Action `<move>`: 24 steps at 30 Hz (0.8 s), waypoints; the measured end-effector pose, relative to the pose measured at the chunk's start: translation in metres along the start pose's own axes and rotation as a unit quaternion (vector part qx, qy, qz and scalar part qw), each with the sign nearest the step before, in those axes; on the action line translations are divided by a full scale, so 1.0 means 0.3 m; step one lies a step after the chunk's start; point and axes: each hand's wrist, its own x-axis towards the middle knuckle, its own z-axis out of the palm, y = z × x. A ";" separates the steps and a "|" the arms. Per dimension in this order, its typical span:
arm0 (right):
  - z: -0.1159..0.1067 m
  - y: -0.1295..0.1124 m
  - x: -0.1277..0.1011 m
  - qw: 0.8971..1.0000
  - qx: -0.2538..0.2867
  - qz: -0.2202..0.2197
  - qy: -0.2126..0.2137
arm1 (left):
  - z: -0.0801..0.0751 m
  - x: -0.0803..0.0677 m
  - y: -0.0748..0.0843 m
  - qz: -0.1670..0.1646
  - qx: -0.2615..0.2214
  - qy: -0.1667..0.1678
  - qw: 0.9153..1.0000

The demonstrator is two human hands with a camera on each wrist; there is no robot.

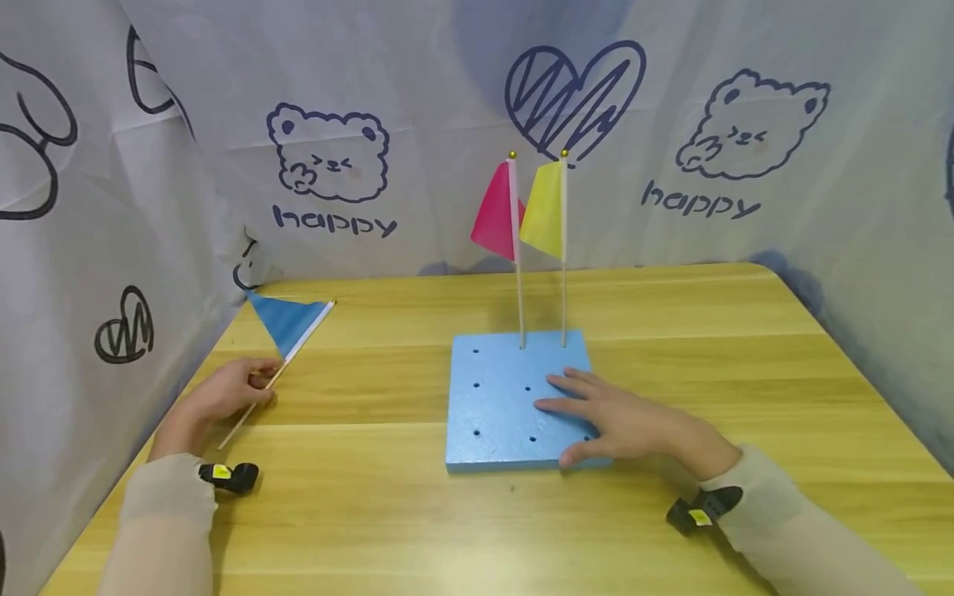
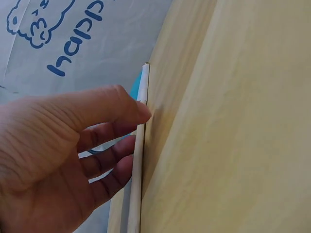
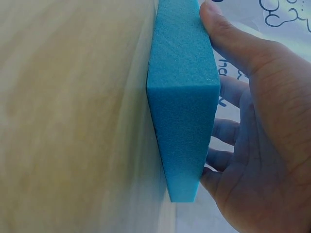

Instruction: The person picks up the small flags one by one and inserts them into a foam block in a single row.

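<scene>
At the table's left, my left hand (image 1: 229, 389) pinches the thin stick of a small blue flag (image 1: 289, 321), which slants up and to the right. In the left wrist view, thumb and fingers meet on the pale stick (image 2: 138, 174), close to the tabletop. My right hand (image 1: 629, 420) rests with spread fingers on the right side of a blue foam board (image 1: 495, 410) dotted with several holes. A pink flag (image 1: 495, 217) and a yellow flag (image 1: 546, 211) stand upright in the board's back row. The right wrist view shows the foam board's (image 3: 183, 116) thick side.
The wooden table (image 1: 358, 513) lies under everything. Behind it and at its left hangs a white cloth (image 1: 440, 124) printed with bears, hearts and "happy". Holes stay uncovered in the board's left and middle columns.
</scene>
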 end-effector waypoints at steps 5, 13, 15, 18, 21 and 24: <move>0.001 -0.003 0.003 1.000 0.002 0.001 -0.003 | 0.008 0.003 -0.009 -0.008 0.012 -0.001 1.000; 0.004 0.002 0.003 1.000 -0.004 0.002 -0.003 | 0.003 0.018 0.004 -0.011 0.052 -0.013 0.999; 0.002 0.001 0.001 1.000 -0.004 0.001 -0.001 | 0.002 0.024 0.005 -0.009 0.068 -0.011 0.998; 0.004 0.001 0.001 1.000 -0.002 0.001 0.001 | 0.001 0.025 0.011 -0.009 0.087 -0.007 0.996; 0.007 0.000 0.003 1.000 0.002 0.002 -0.001 | 0.000 0.020 0.022 -0.014 0.099 -0.006 0.995; 0.005 -0.004 0.005 1.000 0.003 0.002 -0.003 | 0.000 0.016 0.029 -0.024 0.103 -0.007 0.994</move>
